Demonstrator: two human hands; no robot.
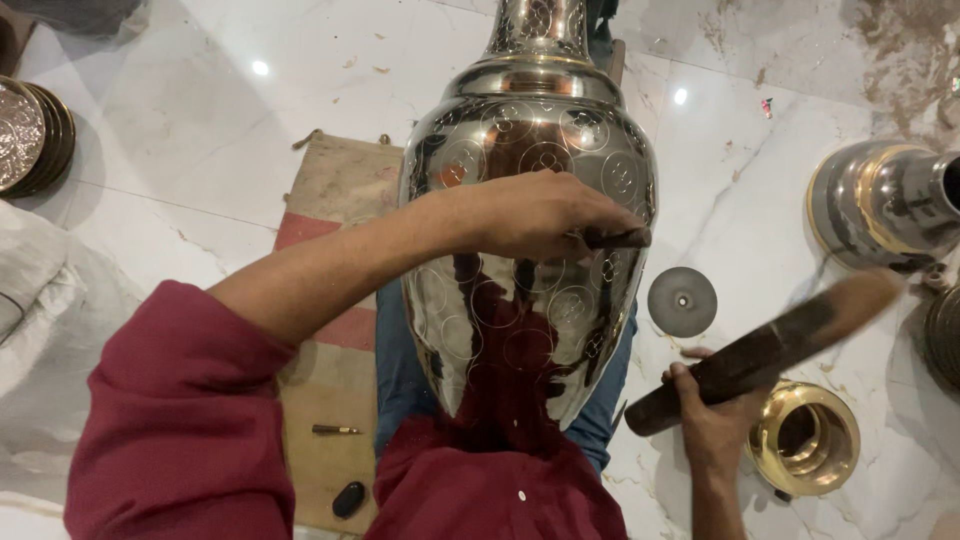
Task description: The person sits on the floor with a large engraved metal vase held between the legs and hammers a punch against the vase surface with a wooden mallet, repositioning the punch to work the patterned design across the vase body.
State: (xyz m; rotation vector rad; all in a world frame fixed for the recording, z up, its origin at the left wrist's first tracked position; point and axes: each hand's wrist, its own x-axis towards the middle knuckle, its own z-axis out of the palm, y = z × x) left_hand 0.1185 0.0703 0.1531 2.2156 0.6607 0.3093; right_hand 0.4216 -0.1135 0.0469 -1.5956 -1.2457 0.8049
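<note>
Big shiny metal vase, engraved w/ circle patterns, lies tilted across the person's lap, neck pointing away toward the far edge of the floor, base near the red shirt. Left hand rests on the vase's upper belly, fingers closed, pinching a short dark punch tool whose tip touches the metal. Right hand is off to the right side of the vase, fist wrapped round the lower end of a dark wooden stick, which slants up and right, blurred, apart from the vase.

Under the legs: a tan cloth mat w/ red stripe on the white marble floor. On the mat near its near edge, a small brass punch and a small black oval object. Floor right of the vase: a grey round disc; a brass ring-shaped piece just beside the right hand. Another metal vessel at the right edge; stacked engraved plates at the left edge.
</note>
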